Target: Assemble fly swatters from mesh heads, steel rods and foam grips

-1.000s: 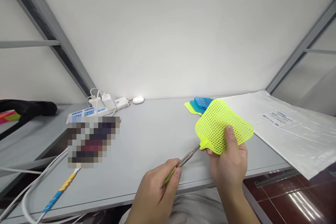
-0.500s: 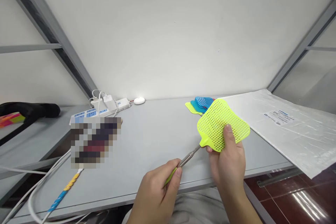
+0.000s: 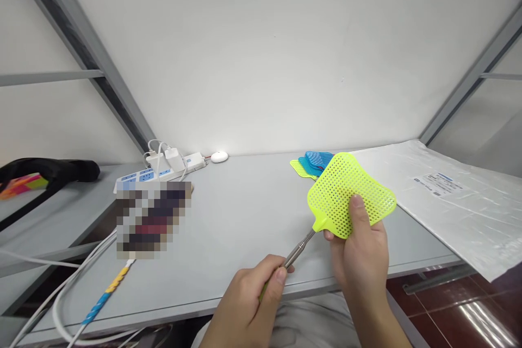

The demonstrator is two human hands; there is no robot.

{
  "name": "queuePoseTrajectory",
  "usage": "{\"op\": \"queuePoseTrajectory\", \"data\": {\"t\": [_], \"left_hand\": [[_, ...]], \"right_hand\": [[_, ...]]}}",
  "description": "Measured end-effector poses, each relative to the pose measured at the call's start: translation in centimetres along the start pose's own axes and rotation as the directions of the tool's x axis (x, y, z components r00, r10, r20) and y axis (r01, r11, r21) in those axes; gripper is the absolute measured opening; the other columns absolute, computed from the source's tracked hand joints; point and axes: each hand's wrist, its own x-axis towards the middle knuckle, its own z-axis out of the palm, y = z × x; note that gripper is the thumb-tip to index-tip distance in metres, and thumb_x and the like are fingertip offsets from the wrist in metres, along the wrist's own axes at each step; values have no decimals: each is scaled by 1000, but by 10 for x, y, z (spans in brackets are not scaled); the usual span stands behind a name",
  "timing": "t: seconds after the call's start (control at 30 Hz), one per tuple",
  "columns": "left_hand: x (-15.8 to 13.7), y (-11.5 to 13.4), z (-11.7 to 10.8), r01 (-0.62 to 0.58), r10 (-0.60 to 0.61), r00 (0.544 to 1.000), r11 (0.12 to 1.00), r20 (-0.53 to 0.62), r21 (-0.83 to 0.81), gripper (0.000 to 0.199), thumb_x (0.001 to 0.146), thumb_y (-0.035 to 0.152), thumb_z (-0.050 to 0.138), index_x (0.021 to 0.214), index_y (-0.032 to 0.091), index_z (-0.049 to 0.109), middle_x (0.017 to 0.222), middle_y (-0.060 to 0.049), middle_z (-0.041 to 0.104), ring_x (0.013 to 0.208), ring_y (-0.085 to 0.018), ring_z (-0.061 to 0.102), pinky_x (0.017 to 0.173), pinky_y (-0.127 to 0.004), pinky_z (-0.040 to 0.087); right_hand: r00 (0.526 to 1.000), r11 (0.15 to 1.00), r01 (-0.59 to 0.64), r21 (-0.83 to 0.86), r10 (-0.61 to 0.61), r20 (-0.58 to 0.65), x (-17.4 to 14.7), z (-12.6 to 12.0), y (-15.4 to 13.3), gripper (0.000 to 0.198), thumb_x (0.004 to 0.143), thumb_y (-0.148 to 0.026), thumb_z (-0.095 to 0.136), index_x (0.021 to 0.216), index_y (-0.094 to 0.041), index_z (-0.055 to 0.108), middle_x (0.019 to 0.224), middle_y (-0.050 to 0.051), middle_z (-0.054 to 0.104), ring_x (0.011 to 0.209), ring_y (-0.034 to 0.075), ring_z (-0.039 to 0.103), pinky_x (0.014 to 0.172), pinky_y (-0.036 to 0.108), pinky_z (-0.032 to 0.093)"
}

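A yellow-green fly swatter (image 3: 338,191) with a perforated head and a metal telescopic shaft is held over the front of the table, head up and to the right. My left hand (image 3: 255,299) is closed around the lower shaft at the top of its green grip, which the fingers mostly hide. My right hand (image 3: 362,250) grips the head, thumb on the near face and fingers behind it. Beyond the swatter lie more swatter heads: blue ones (image 3: 317,160) and a yellow-green one (image 3: 300,169), partly covered by the held head.
At the left stand a white power strip (image 3: 163,174) with plugged chargers and a white oval case (image 3: 219,157). A pixelated object (image 3: 155,223) lies before them, a cable with yellow and blue wrapping (image 3: 106,293) running from it. A white plastic bag (image 3: 440,201) overhangs the table's right edge.
The view has turned slightly left, so the table and its things sit a little further right. Both hands keep hold of the swatter, its head shifted slightly right.
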Motion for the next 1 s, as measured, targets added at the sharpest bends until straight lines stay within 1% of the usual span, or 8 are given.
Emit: {"op": "queuePoseTrajectory", "data": {"t": [0.17,0.3,0.4,0.5,0.57,0.67,0.87,1.0], "left_hand": [[1,-8,3,-80,95,990,988,-109,136,30,100,38,39,86,22,60,62,3,53,55,-13,47,56,-21,38],[2,-13,4,-137,169,977,966,-134,220,24,99,34,42,92,22,61,70,1,60,60,-14,52,59,-21,41],[1,-11,5,-160,185,978,961,-92,226,25,100,33,40,90,21,60,67,1,57,59,-13,50,59,-22,40],[0,-9,4,-150,171,982,965,-80,216,28,101,34,38,90,21,59,65,2,53,57,-13,48,57,-22,39],[0,-7,4,-151,171,982,968,-83,203,28,101,35,37,91,21,59,65,2,53,57,-13,47,57,-22,38],[0,-5,3,-150,168,982,972,-85,182,29,101,36,37,89,21,58,63,2,50,56,-13,46,56,-23,37],[0,-2,5,-127,145,982,981,-121,147,29,100,36,39,84,22,59,60,3,44,52,-13,40,51,-22,34],[-1,-3,7,-100,111,985,991,-131,89,31,99,39,39,82,21,59,59,3,47,53,-13,42,53,-23,35]], "right_hand": [[999,995,53,-81,-53,9,3,-5,2,27,84,-44,70,87,-17,66,74,1,60,55,10,53,39,20,38],[993,988,47,-149,-30,111,1,-7,6,25,83,-39,72,90,-16,66,75,1,60,47,7,47,40,22,39],[988,993,-3,-117,22,155,-3,-7,8,22,82,-34,73,96,-18,66,83,2,62,51,8,52,41,22,42],[997,999,20,-50,-17,74,-5,-4,4,21,83,-33,72,97,-19,66,84,1,62,53,10,56,39,21,41],[999,999,43,-20,-43,34,-3,-2,-2,22,84,-34,70,101,-20,64,85,1,62,48,9,54,37,23,42],[998,999,39,-1,-38,48,-1,0,-8,22,86,-33,67,103,-21,63,83,-1,62,40,7,48,37,25,44],[997,999,40,-20,-38,73,-4,-1,-5,20,86,-35,66,99,-21,62,79,-2,61,40,7,48,38,25,43],[995,996,65,-54,-61,74,-5,-3,-4,23,86,-36,67,102,-20,61,78,-2,61,37,7,45,36,25,41]]}}
